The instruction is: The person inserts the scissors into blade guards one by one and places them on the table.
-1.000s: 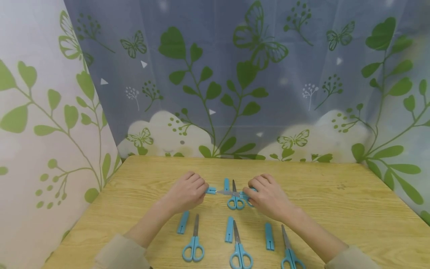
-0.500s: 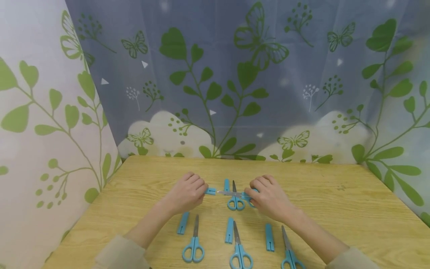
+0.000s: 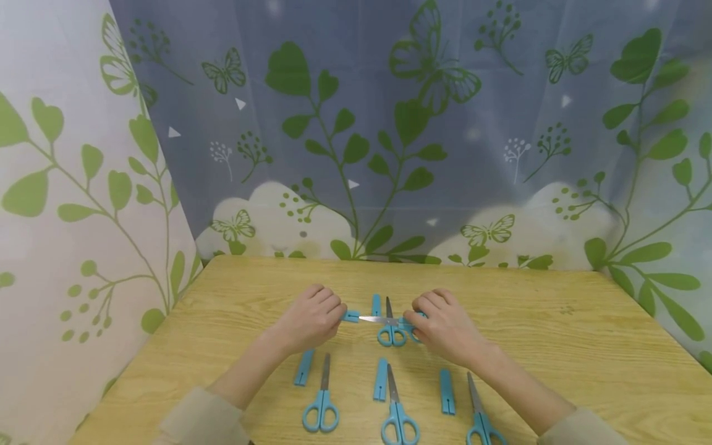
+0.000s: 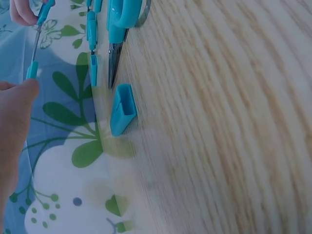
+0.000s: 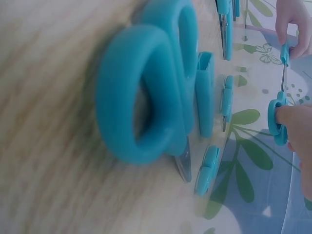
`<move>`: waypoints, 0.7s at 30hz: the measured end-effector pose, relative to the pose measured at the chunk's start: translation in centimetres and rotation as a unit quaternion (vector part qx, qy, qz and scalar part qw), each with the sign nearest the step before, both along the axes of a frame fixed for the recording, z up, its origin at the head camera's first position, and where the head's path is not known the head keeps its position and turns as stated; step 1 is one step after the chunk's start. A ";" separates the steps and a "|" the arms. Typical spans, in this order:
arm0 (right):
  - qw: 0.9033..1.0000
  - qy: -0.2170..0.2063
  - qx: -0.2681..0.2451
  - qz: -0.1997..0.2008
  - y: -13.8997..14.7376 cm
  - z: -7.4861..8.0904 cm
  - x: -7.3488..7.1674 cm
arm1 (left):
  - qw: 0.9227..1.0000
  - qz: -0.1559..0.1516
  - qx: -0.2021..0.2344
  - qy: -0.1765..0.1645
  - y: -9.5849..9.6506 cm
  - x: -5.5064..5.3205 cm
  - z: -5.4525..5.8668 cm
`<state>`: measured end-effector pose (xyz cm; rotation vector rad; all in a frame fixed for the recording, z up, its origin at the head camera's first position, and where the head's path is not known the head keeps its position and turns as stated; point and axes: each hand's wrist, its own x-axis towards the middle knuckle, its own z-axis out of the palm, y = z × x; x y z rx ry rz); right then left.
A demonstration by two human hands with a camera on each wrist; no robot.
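Observation:
My left hand (image 3: 311,318) pinches a small blue scissor cap (image 3: 351,316), its slotted end facing right. Opposite it, my right hand (image 3: 445,324) grips the blue handles of a pair of scissors (image 3: 374,319), with a finger or thumb in a loop in the right wrist view. The closed blades point left, level with the cap. Their tip lies at the cap's mouth; whether it touches I cannot tell. Below the held blades, another pair of scissors (image 3: 392,335) lies on the table beside its own cap (image 3: 376,304). Part of the held cap is hidden by my fingers.
Nearer the front lie three more scissors, left (image 3: 320,411), middle (image 3: 400,423) and right (image 3: 483,426). Each has a loose cap at its left: left cap (image 3: 303,368), middle cap (image 3: 381,379), right cap (image 3: 447,392). A patterned curtain (image 3: 356,136) rises behind the wooden table (image 3: 534,309).
Both hands stay almost in place. The blade tip looks slightly closer to the cap than half a second ago, and the blade catches more light.

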<state>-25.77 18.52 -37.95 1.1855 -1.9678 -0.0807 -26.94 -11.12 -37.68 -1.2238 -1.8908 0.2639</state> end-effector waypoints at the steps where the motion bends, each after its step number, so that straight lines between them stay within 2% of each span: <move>1: 1.000 0.000 0.001 0.000 0.0 0.0 0.0 | 1.000 0.001 0.000 -0.001 0.0 0.0 0.0; 9: 1.000 -0.012 0.007 -0.003 0.2 -0.1 0.2 | 1.000 0.012 -0.007 -0.008 0.1 0.1 0.1; 21: 1.000 -0.011 0.011 -0.003 0.3 -0.3 0.1 | 1.000 0.011 -0.005 -0.013 0.2 0.2 0.0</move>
